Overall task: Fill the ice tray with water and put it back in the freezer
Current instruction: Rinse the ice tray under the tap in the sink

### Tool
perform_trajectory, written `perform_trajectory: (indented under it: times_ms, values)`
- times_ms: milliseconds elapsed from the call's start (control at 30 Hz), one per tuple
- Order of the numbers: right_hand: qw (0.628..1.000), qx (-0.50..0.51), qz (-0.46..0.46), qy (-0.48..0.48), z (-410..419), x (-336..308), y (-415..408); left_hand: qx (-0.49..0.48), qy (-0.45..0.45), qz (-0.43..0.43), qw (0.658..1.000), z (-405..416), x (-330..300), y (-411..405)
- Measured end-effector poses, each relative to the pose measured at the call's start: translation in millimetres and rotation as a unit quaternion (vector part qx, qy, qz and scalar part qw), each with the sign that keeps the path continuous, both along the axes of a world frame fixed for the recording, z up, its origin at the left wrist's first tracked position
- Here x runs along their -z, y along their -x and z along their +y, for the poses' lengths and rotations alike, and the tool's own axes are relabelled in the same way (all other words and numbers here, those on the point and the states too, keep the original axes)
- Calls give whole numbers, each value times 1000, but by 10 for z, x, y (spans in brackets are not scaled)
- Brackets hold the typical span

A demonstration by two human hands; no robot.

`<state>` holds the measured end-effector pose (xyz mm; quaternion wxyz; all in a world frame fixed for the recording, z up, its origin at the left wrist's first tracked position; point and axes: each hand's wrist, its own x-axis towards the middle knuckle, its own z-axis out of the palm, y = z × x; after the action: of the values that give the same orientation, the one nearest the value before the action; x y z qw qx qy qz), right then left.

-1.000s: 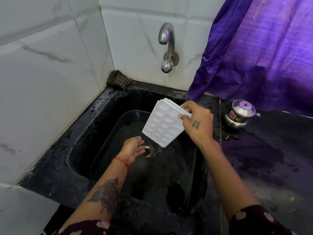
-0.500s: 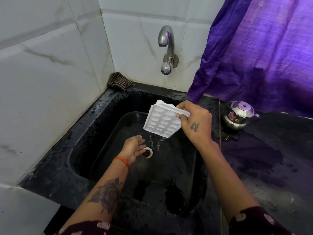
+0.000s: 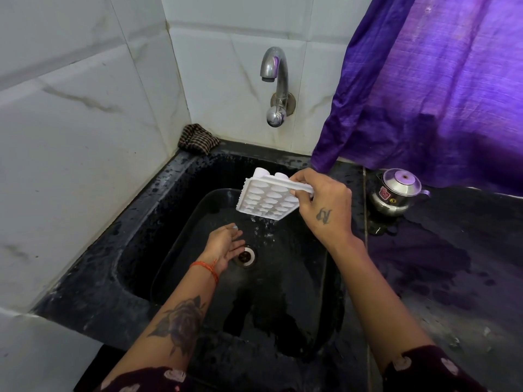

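Still rinse stage: right hand (image 3: 325,205) pinching ice tray (image 3: 268,200) tilted, water draining past relaxed, empty left hand (image 3: 225,246) below; tap (image 3: 273,86) above dry; filling, freezer return both pending

I see a crumpled dark checked cloth (image 3: 197,140) tucked into the back left corner where the white marble-veined wall tiles (image 3: 85,114) meet. A purple fabric curtain (image 3: 430,80) hangs at my right, its lower edge near the wet black stone table (image 3: 452,278). On that table stands a small steel lidded pot (image 3: 396,197) with a red sticker.
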<state>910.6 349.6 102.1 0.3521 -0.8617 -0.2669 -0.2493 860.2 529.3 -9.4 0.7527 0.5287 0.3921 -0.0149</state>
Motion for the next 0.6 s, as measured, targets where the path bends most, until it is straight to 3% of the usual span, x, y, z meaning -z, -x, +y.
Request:
perform_trajectory:
  times_ms: [600]
  values:
    - [996, -34, -71, -48, -146, -55, 40, -19, 5, -36, 999, -147, -178, -70]
